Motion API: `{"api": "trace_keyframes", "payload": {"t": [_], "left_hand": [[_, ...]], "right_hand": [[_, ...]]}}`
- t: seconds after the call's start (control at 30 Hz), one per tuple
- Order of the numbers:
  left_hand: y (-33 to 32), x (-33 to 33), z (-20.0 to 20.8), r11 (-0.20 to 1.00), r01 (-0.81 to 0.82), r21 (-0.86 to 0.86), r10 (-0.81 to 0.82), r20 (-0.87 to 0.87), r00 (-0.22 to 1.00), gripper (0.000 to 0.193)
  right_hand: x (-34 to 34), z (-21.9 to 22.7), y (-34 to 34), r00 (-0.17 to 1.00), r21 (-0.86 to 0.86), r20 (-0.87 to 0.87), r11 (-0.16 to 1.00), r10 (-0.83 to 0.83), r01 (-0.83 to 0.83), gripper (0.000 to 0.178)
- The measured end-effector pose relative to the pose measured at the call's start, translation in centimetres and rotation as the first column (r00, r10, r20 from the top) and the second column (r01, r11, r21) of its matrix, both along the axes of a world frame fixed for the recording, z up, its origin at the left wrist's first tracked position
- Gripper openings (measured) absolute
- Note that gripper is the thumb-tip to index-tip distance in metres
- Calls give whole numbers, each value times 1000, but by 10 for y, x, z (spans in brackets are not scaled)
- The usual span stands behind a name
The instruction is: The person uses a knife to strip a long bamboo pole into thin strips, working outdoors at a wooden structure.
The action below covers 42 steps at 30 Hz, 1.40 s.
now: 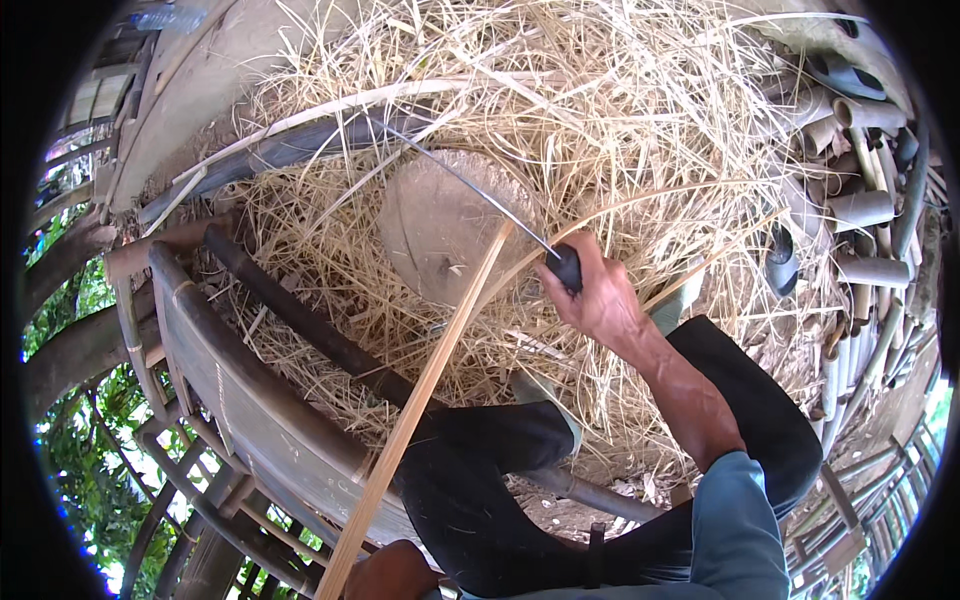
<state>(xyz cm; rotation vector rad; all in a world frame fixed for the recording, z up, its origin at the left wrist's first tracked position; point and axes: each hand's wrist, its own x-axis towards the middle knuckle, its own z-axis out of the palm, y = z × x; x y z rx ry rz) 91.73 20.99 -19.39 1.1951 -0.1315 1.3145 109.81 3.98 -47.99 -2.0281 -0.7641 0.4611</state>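
My right hand (603,302) is closed round the dark handle (567,270) of a long knife. Its thin blade (465,182) runs to the upper left, across the top of a round wooden block (440,225). A long pale bamboo strip (415,405) slants from the block's near side down to the lower edge. More thin curved strips (640,205) pass close by my right hand; whether its fingers touch them I cannot tell. Only a rounded part of my left hand or wrist (392,572) shows at the lower edge, beside the strip, its fingers hidden.
Straw-like shavings (600,110) cover the ground around the block. Cut bamboo tubes (862,212) lie stacked at the right. A dark pole (310,315) and a curved bamboo frame (270,390) stand at the left. My bent legs (500,500) are in black trousers.
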Motion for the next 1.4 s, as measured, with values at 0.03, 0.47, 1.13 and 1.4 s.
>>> {"api": "trace_keyframes", "payload": {"t": [0.03, 0.47, 1.13, 1.4], "left_hand": [[0, -1, 0, 1000, -4, 3, 4, -3, 1000, 42], [4, -10, 12, 1000, -3, -10, 3, -24, 1000, 41], [23, -108, 156, 991, -135, 26, 137, -246, 959, 39], [24, -435, 366, 818, -499, 286, 532, -47, 845, 51]], "right_hand": [[-1, 10, 2, 992, 131, 122, 991, -21, 5, 39], [-12, 43, 17, 966, 274, 258, 960, -20, -53, 34], [-81, 90, 6, 999, -340, -48, 940, 5, -21, 44], [-205, 309, -24, 986, -153, 123, 980, -111, 129, 42]]}}
